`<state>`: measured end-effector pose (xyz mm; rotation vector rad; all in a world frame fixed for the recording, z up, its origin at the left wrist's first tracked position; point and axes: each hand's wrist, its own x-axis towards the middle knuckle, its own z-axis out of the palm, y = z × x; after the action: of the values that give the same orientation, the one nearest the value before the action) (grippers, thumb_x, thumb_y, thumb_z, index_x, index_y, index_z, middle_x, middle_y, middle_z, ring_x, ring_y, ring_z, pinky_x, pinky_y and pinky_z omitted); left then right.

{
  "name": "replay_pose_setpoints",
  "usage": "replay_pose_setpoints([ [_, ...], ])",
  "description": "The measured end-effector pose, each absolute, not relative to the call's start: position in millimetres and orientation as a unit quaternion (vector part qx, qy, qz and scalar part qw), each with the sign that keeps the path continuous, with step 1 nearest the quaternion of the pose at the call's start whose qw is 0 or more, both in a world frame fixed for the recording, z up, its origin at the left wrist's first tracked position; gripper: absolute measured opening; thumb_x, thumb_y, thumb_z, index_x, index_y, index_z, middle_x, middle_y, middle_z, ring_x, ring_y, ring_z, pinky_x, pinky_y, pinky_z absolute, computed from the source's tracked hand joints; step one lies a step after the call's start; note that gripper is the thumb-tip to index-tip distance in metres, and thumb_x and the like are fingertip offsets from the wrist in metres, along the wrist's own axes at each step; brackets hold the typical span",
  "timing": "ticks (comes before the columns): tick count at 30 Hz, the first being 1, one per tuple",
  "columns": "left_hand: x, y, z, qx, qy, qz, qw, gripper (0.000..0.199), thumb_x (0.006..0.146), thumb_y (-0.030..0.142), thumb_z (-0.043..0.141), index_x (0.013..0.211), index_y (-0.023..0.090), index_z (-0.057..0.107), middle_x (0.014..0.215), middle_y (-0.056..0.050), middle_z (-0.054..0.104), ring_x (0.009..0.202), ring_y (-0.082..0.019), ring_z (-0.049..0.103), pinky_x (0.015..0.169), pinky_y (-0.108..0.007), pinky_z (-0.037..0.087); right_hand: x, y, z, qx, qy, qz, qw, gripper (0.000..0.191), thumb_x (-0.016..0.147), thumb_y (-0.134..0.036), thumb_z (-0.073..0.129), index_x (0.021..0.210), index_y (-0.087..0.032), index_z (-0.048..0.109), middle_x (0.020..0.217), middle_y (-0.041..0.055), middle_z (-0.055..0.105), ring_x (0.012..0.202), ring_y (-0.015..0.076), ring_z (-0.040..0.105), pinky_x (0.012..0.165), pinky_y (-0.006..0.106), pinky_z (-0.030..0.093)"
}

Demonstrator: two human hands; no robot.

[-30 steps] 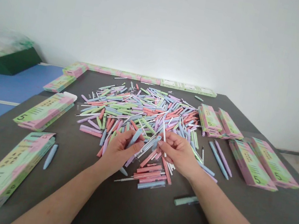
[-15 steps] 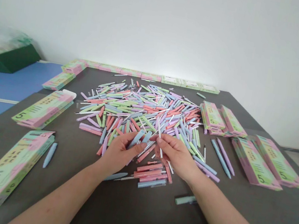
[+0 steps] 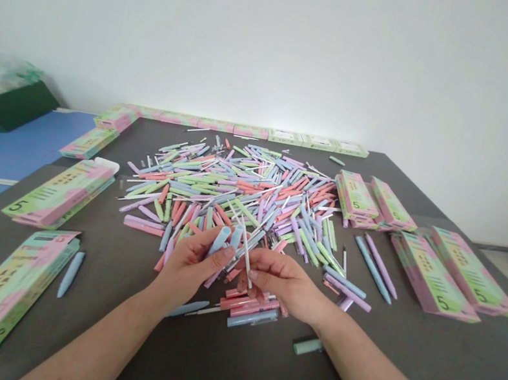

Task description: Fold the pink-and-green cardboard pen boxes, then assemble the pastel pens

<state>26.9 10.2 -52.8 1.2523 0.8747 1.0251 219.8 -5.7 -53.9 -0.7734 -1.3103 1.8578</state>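
Observation:
A large heap of pastel plastic pens and pen parts (image 3: 228, 192) in pink, green, blue and lilac, mixed with thin white sticks, covers the middle of the dark table (image 3: 398, 373). Above its near edge, my left hand (image 3: 192, 264) pinches light-blue pen pieces (image 3: 220, 241) that stick upward. My right hand (image 3: 280, 280) grips a thin white pen refill (image 3: 246, 257) close to those pieces. The fingertips of both hands nearly meet. Pink pens (image 3: 248, 304) lie under and just beyond my right hand, partly hidden.
Pastel boxes printed with a 5 (image 3: 430, 277) stand along the table's left, back and right sides. Loose blue and lilac pens (image 3: 372, 270) lie at the right. A green box with clear plastic (image 3: 0, 96) sits beyond the table on a blue floor.
Both hands have moved slightly nearer to me and closer together. The light-blue pieces now point upward in my left hand. The view has shifted a little, moving the table leftward in the picture.

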Motion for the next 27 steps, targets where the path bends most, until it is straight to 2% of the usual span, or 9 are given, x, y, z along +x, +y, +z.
replay_pose_setpoints([
  [5,27,8,-51,0.517,0.353,0.456,0.632,0.033,0.082,0.033,0.069,0.11,0.018,0.069,0.061,0.004,0.057,0.046,-0.005,0.039,0.047,-0.02,0.035,223,-7,-56,-0.297,-0.535,0.702,0.365,0.021,0.087,-0.033,0.065,0.095,-0.014,0.064,0.077,0.0015,0.065,0.06,0.0076,0.054,0.057,0.02,0.043],
  [14,26,7,-47,0.547,0.369,0.408,0.631,0.035,0.079,0.036,0.071,0.108,0.016,0.072,0.075,-0.002,0.066,0.06,-0.011,0.055,0.054,-0.022,0.043,215,-11,-58,-0.333,-0.538,0.698,0.335,0.03,0.083,-0.043,0.067,0.092,-0.014,0.06,0.075,0.0002,0.064,0.059,0.0083,0.056,0.058,0.022,0.047],
  [16,24,7,-48,0.545,0.37,0.404,0.635,0.034,0.078,0.035,0.072,0.106,0.016,0.072,0.073,-0.002,0.065,0.057,-0.01,0.054,0.052,-0.022,0.042,212,-13,-56,-0.348,-0.541,0.699,0.314,0.03,0.085,-0.045,0.064,0.086,-0.015,0.059,0.074,0.0001,0.064,0.059,0.0085,0.057,0.057,0.022,0.047],
  [19,24,8,-50,0.518,0.373,0.432,0.637,0.032,0.078,0.034,0.073,0.104,0.015,0.072,0.058,0.002,0.055,0.045,-0.005,0.041,0.043,-0.018,0.031,214,-14,-49,-0.357,-0.558,0.698,0.273,0.027,0.087,-0.041,0.061,0.081,-0.015,0.057,0.071,-0.0002,0.064,0.058,0.0085,0.058,0.055,0.02,0.047],
  [21,25,8,-50,0.493,0.366,0.461,0.641,0.029,0.077,0.032,0.073,0.1,0.015,0.074,0.05,0.005,0.047,0.042,-0.004,0.034,0.04,-0.017,0.027,221,-12,-43,-0.355,-0.567,0.698,0.258,0.022,0.087,-0.035,0.062,0.084,-0.014,0.059,0.068,-0.0006,0.064,0.056,0.008,0.058,0.051,0.018,0.045],
  [24,28,8,-47,0.473,0.355,0.479,0.649,0.026,0.076,0.03,0.075,0.097,0.015,0.074,0.049,0.006,0.044,0.041,-0.003,0.033,0.039,-0.017,0.025,234,-8,-38,-0.318,-0.551,0.73,0.249,0.016,0.084,-0.024,0.062,0.092,-0.011,0.064,0.073,0.0033,0.068,0.057,0.0086,0.061,0.048,0.017,0.043],
  [27,29,7,-44,0.469,0.347,0.482,0.653,0.027,0.076,0.03,0.074,0.098,0.015,0.074,0.052,0.006,0.046,0.04,-0.002,0.032,0.039,-0.017,0.025,241,-5,-40,-0.245,-0.496,0.793,0.255,0.024,0.076,-0.016,0.057,0.097,-0.008,0.067,0.084,0.0093,0.073,0.062,0.0119,0.066,0.048,0.017,0.045],
])
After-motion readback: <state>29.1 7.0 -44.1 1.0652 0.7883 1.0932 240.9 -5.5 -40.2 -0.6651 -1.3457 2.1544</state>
